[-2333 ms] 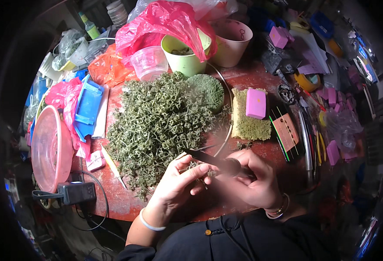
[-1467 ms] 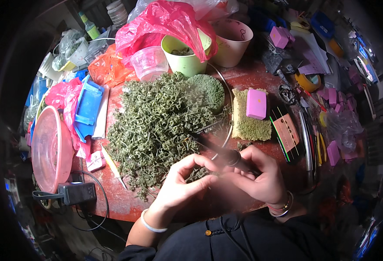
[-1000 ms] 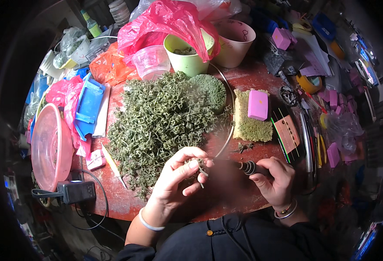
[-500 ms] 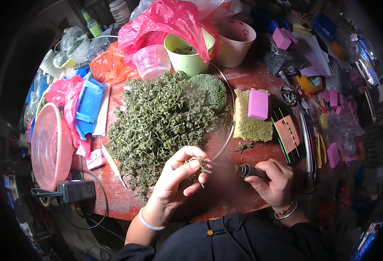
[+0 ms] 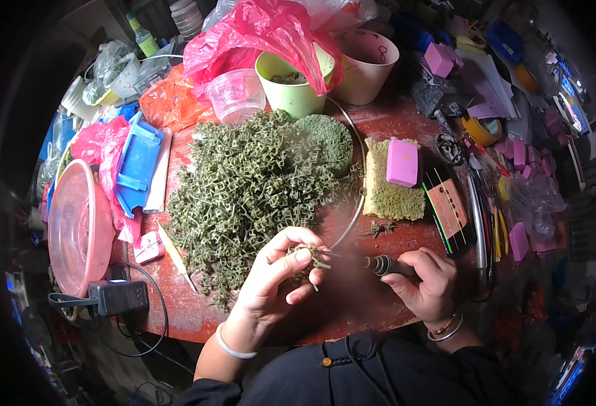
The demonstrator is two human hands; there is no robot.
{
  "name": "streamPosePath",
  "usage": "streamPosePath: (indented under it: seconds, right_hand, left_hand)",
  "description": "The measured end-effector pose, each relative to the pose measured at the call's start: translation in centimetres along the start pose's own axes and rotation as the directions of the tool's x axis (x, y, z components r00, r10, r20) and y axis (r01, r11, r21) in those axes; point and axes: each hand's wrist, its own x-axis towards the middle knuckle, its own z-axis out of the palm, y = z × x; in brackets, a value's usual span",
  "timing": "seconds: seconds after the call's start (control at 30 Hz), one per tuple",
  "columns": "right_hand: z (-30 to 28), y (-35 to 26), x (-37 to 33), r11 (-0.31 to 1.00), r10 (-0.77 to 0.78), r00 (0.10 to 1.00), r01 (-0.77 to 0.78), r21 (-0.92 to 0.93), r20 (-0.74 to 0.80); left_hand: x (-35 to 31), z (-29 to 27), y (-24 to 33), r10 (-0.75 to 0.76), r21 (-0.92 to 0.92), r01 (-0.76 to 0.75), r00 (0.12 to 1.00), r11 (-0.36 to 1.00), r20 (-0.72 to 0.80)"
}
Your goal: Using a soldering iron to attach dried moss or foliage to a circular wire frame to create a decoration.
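My left hand [image 5: 278, 267] pinches a small dull-green looped piece [image 5: 317, 259] with short stems between thumb and fingers. From the right, my right hand [image 5: 425, 281] grips a handheld tool [image 5: 382, 264] with a dark handle and ribbed collar, its thin tip pointing left at the piece. Whether the tip touches it is too blurred to tell. Just beyond my left hand lies a large heap of similar green looped pieces [image 5: 244, 183]. A pale curved tube [image 5: 353, 223] runs down the table toward my left hand. A hazy blur covers the area between my hands.
A yellowish sponge-like pad [image 5: 379, 196] carries a pink block [image 5: 402, 163]. Right of it are a flat box [image 5: 447, 210] and several slim tools [image 5: 477, 216]. Buckets [image 5: 291, 101] stand at the back. A pink basin [image 5: 78, 230] and black adapter [image 5: 119, 298] sit left.
Both hands keep almost the same place and grip. The tool's tip and the green piece show only a very slight shift.
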Motion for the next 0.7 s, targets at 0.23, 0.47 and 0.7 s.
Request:
streamPosePath:
  seconds: [0.23, 0.47, 0.7]
  right_hand:
    - [0.09, -0.13, 0.06, 0.999, 0.026, 0.999, -0.026, 0.025, -0.023]
    - [0.3, -0.21, 0.09, 0.998, 0.042, 0.999, -0.04, 0.052, -0.032]
    - [0.14, -0.15, 0.1, 0.997, 0.045, 0.998, -0.042, 0.061, -0.045]
  left_hand:
    - [0.08, -0.09, -0.09, -0.003, 0.0, 0.003, 1.0, 1.0, -0.011]
    - [0.14, -0.24, -0.08, -0.018, 0.002, 0.018, 1.0, 1.0, 0.009]
    - [0.08, -0.08, -0.15, 0.0, 0.007, 0.0, 1.0, 1.0, 0.005]
